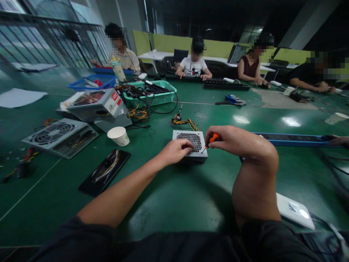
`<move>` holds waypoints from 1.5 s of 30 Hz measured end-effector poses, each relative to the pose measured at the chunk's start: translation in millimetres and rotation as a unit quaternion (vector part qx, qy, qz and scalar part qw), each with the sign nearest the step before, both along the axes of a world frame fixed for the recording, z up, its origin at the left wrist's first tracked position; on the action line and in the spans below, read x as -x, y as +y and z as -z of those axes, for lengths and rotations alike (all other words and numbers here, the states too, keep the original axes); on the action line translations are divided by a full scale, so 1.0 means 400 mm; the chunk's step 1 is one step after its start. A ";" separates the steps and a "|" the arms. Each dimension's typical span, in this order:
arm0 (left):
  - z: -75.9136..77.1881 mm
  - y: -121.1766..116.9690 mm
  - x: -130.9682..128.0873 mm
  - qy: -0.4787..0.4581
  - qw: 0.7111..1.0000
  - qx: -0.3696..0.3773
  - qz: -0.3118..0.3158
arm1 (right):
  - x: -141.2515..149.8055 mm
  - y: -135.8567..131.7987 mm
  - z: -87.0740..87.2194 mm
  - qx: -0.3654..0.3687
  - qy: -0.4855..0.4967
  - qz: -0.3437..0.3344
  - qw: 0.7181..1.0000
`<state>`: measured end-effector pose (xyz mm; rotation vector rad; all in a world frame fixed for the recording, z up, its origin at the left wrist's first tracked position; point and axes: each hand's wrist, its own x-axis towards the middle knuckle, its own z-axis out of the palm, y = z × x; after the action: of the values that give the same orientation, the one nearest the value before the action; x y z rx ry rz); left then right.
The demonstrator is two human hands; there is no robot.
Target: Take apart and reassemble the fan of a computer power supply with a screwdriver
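A grey computer power supply point(201, 137) sits on the green table in front of me, its honeycomb grille facing up. Its yellow and black cables point(191, 124) trail out on the far side. My left hand point(176, 150) grips its left part with curled fingers, thumb on the grille; some fingertips are hidden. In my right hand point(227, 137) is a screwdriver point(214, 137) with an orange and black handle. Its thin shaft slants down to the near right corner of the casing; whether the tip sits in a screw is too small to tell.
Left of me are a paper cup point(119, 136), a black tray point(105, 171), and more power supplies point(61, 136). A green basket point(160, 97) of cables stands beyond. Blue-handled pliers point(231, 100) lie farther back. A white device point(295, 211) is at right. Several people work across the table.
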<state>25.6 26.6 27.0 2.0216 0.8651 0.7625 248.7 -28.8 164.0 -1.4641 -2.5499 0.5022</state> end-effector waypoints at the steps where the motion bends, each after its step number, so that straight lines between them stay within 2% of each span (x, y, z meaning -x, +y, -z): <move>1: 0.000 0.000 0.000 -0.001 1.000 0.001 0.001 | -0.005 0.000 -0.001 -0.003 0.010 0.003 1.000; 5: 0.002 0.002 0.000 -0.009 1.000 0.013 -0.004 | -0.033 -0.004 -0.005 -0.034 0.052 0.024 0.998; 7: 0.002 0.003 -0.001 -0.018 0.999 0.033 -0.006 | -0.044 -0.005 -0.007 -0.072 0.070 0.064 0.993; 11: -0.002 0.002 -0.002 -0.060 0.993 0.105 -0.007 | -0.039 -0.004 -0.009 -0.203 0.116 0.190 0.953; 14: -0.008 0.000 -0.001 -0.064 0.988 0.139 -0.013 | -0.014 -0.005 -0.013 -0.256 0.160 0.198 0.933; 18: -0.008 0.000 0.001 -0.095 0.981 0.167 -0.013 | 0.019 -0.008 -0.015 -0.217 0.196 0.118 0.949; 20: -0.007 0.001 0.002 -0.114 0.978 0.175 -0.007 | 0.026 -0.008 -0.012 -0.204 0.211 0.103 0.950; 26: -0.008 0.006 0.000 -0.116 0.981 0.151 -0.028 | 0.026 -0.011 -0.007 -0.215 0.239 0.113 0.940; 32: -0.007 0.009 0.001 -0.122 0.976 0.170 -0.057 | 0.030 -0.013 -0.009 -0.210 0.226 0.094 0.947; 45: -0.024 0.004 0.005 -0.094 0.982 0.150 -0.061 | 0.032 -0.013 -0.006 -0.188 0.197 0.083 0.959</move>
<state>23.5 28.3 36.6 1.6169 0.9392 0.8239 235.9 -34.1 166.2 -1.2735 -2.0523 0.2346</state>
